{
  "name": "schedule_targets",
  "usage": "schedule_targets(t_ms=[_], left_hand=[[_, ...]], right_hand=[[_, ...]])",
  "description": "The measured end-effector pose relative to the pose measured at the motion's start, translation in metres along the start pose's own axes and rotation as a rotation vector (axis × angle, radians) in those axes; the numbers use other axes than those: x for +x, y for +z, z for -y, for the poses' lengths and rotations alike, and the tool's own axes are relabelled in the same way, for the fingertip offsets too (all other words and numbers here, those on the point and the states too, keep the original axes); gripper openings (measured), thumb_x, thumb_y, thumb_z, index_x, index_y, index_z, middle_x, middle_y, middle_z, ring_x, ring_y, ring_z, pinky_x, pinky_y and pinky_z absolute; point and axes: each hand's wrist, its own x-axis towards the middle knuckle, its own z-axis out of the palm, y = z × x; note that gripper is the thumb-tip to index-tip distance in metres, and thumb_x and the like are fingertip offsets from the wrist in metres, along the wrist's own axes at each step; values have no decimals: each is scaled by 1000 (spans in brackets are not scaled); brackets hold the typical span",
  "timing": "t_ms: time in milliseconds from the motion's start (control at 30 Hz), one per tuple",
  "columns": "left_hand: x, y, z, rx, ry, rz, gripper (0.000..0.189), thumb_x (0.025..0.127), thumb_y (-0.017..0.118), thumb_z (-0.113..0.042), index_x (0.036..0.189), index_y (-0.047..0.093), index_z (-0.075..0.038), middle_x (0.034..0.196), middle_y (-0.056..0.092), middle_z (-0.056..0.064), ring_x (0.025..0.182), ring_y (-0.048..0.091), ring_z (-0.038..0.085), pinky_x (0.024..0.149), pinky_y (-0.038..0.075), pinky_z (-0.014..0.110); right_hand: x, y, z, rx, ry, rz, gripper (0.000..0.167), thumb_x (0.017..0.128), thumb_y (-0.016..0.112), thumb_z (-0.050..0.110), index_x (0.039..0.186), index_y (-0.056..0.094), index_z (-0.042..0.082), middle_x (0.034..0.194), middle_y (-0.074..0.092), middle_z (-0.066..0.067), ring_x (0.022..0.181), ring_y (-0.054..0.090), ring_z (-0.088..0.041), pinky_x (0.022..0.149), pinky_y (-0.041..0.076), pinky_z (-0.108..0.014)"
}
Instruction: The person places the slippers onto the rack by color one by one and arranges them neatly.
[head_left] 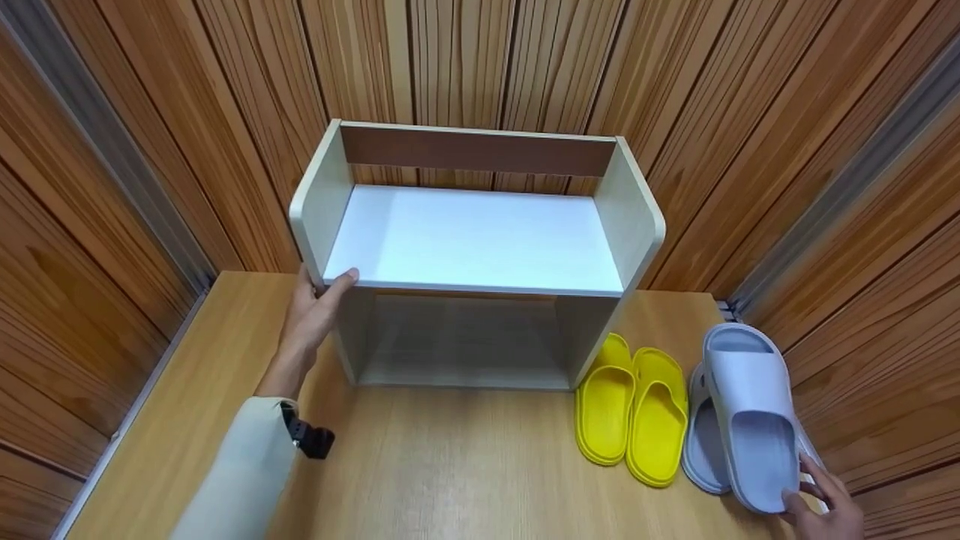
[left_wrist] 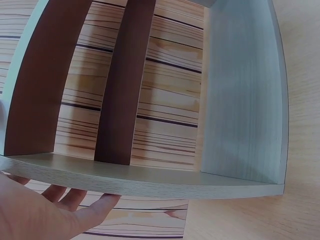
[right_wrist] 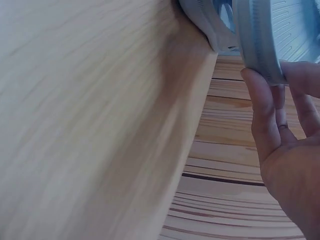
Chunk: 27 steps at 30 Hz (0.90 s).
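Observation:
My left hand (head_left: 311, 311) grips the left side of a small two-tier shelf (head_left: 480, 289), its thumb over the front corner of the white middle board. In the left wrist view the fingers (left_wrist: 85, 210) lie along the outer face of the side panel (left_wrist: 150, 182). At the lower right, my right hand (head_left: 825, 502) pinches the heel of a grey slide slipper (head_left: 761, 450). That slipper is raised at the heel and overlaps its mate (head_left: 705, 442). In the right wrist view, thumb and fingers close on the slipper's sole edge (right_wrist: 257, 45).
A pair of yellow slippers (head_left: 630, 420) lies between the shelf and the grey pair. Everything stands on a light wooden tabletop (head_left: 450, 465). Wood-plank walls (head_left: 465, 60) rise behind and at both sides, the right one close by the grey slippers.

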Motion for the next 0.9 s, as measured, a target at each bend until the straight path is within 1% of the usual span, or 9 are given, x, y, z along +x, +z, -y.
schedule_targets(t_ms=[67,100,233,300,400,533,667,800,900], left_hand=[[0,0,-1,-2,-1,0,89,99,61,-44,164,7,-17,168,15,13,151,18,32,120,17,55],[0,0,-1,-3,-1,0,89,99,61,-44,164,7,-17,168,14,13,152,17,32,120,17,55],[0,0,-1,-5,-5,-5,89,99,61,-45,164,6,-17,168,13,14,152,16,32,120,16,54],[0,0,-1,-4,-7,-6,89,99,61,-45,164,6,-17,168,13,14,152,16,32,120,16,55],[0,0,1,2,-3,-6,88,99,60,-43,164,7,-15,167,15,15,151,17,33,120,17,56],[0,1,1,9,5,-4,88,99,60,-42,163,7,-14,165,18,17,150,19,35,119,18,57],[-1,0,1,8,4,-5,88,100,60,-43,163,7,-15,166,16,16,151,18,35,119,17,57],[-1,-1,0,2,5,-3,88,100,60,-42,164,6,-15,167,15,16,151,17,34,120,16,57],[-1,0,-1,-3,2,2,88,100,60,-42,164,6,-14,167,14,16,151,16,34,120,16,56]], right_hand=[[0,2,4,-65,-66,-5,60,81,63,-23,138,59,-3,98,55,25,78,58,10,53,55,-20],[1,2,7,-86,-84,0,59,81,63,-23,137,58,-6,100,54,25,79,58,11,54,55,-20],[1,3,17,-150,-74,54,61,83,62,-22,141,53,-7,107,49,21,85,52,13,59,57,-22],[1,3,21,-170,-82,76,62,84,62,-22,142,52,-6,109,48,21,87,51,13,60,57,-22],[0,5,26,-165,-152,77,60,82,63,-24,140,54,-8,111,48,24,88,51,12,59,56,-19],[-1,9,36,-158,-258,55,58,80,64,-27,136,57,-10,112,49,27,90,51,8,57,54,-16],[-1,13,47,-173,-305,58,59,80,63,-27,135,58,-9,113,48,28,91,49,7,57,53,-14],[-1,16,54,-155,-353,52,56,79,63,-28,132,60,-10,113,50,27,93,51,6,56,52,-13],[-3,17,59,-138,-366,52,56,79,63,-28,132,60,-10,114,51,27,94,51,6,56,52,-13]])
